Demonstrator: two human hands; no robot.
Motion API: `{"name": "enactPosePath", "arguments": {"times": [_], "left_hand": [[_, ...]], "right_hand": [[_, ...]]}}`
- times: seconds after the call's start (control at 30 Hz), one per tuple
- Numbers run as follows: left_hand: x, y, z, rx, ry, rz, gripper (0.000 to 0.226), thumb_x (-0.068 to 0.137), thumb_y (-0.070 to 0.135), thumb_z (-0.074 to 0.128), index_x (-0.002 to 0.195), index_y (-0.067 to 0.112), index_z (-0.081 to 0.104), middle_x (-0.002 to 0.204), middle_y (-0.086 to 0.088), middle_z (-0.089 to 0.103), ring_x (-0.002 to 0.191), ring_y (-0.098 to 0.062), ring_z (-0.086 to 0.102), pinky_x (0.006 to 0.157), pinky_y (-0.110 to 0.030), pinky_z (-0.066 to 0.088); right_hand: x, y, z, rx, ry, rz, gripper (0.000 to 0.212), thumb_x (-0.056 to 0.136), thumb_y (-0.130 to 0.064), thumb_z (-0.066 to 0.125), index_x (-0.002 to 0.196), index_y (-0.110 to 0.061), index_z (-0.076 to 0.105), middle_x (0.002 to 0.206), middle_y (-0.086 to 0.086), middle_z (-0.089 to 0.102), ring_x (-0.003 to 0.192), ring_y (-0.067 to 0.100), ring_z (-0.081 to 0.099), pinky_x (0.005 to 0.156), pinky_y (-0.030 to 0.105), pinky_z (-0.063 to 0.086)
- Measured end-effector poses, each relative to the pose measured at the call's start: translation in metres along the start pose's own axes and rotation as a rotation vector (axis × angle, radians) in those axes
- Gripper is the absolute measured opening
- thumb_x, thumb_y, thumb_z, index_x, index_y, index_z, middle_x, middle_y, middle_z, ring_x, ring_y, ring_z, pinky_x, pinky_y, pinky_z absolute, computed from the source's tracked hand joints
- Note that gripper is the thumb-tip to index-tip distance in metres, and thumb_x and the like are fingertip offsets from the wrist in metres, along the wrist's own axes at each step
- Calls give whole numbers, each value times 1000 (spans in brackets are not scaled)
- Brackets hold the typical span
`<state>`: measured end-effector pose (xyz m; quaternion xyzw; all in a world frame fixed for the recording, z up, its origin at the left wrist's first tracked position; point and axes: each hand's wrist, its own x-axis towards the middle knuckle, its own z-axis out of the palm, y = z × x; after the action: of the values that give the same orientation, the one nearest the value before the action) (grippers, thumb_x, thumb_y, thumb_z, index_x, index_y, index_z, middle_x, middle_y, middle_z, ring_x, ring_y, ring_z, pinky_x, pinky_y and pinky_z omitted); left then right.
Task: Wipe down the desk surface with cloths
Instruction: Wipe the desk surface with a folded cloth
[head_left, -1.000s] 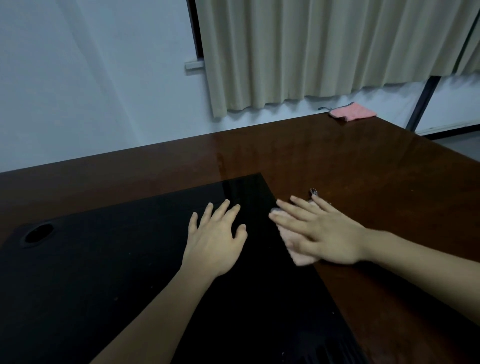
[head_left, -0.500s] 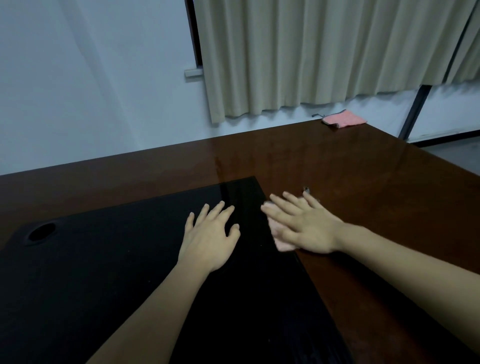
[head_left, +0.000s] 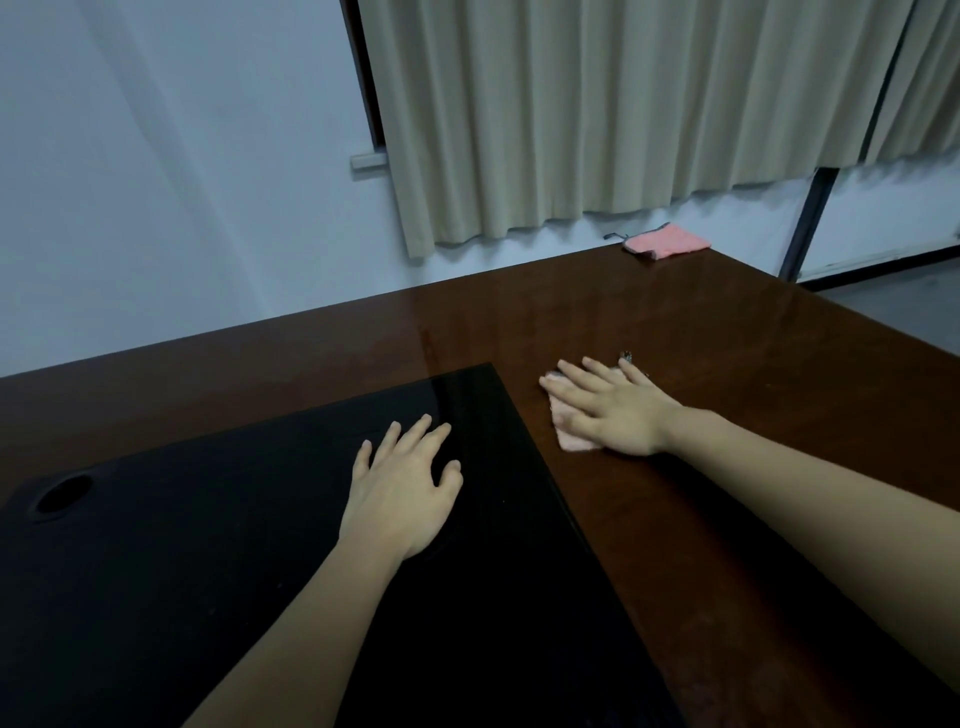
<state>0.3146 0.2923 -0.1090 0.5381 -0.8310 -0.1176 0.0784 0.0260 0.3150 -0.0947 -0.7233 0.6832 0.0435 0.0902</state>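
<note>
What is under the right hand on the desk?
A pink cloth lies flat under the right hand, on the brown desk. Only its left edge shows; the rest is covered by the palm and fingers.

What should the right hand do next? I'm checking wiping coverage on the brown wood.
Probably slide the pink cloth under the right hand farther right: it lies pressed flat beside the black panel, with broad brown desk beyond it.

Left hand lying flat, palm down, fingers spread and pointing to the far side, forearm running back to the near left. Right hand farther off and to the right, also flat and palm down, fingers stretched toward the far left, bare forearm reaching in from the near right.
</note>
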Motion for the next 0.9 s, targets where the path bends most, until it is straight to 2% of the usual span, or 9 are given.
{"name": "enactPosePath", "arguments": {"times": [0.13, 0.33, 0.5, 0.63, 0.9], "left_hand": [[0, -1, -1, 17, 2, 1, 55, 105, 49, 33, 159, 38, 24, 168, 14, 11, 156, -16, 3, 127, -46, 2], [-4, 3, -4, 33, 17, 39, 55, 106, 46, 35, 159, 38, 23, 168, 13, 13, 156, -17, 7, 126, -44, 4], [0, 14, -12, 30, 16, 93, 56, 105, 45, 40, 159, 37, 25, 167, 14, 17, 156, -16, 9, 126, -44, 7], [10, 43, -10, -14, 7, 135, 55, 105, 46, 39, 158, 36, 27, 167, 12, 19, 156, -18, 10, 126, -45, 8], [40, 83, 11, 16, -79, 188, 58, 105, 50, 36, 160, 35, 22, 169, 9, 13, 156, -20, 5, 126, -47, 3]], "right_hand": [[13, -8, -1, 7, -7, 43, 63, 103, -65, 15, 159, -47, -6, 170, -7, -11, 156, 21, -11, 123, 54, -10], [-55, -36, 12, -30, -26, -147, 60, 106, -57, 16, 158, -46, -11, 169, -9, -17, 155, 18, -18, 124, 51, -13], [-101, -25, 24, -34, -30, -212, 65, 95, -73, 7, 154, -54, -13, 165, -16, -22, 151, 10, -26, 123, 45, -18], [-90, -1, 19, -14, -18, -136, 61, 102, -66, 17, 156, -52, -10, 166, -16, -18, 153, 10, -21, 123, 44, -16], [-28, 50, 6, 49, 11, 150, 62, 101, -68, 16, 158, -51, -4, 169, -12, -11, 156, 16, -12, 124, 50, -12]]}}
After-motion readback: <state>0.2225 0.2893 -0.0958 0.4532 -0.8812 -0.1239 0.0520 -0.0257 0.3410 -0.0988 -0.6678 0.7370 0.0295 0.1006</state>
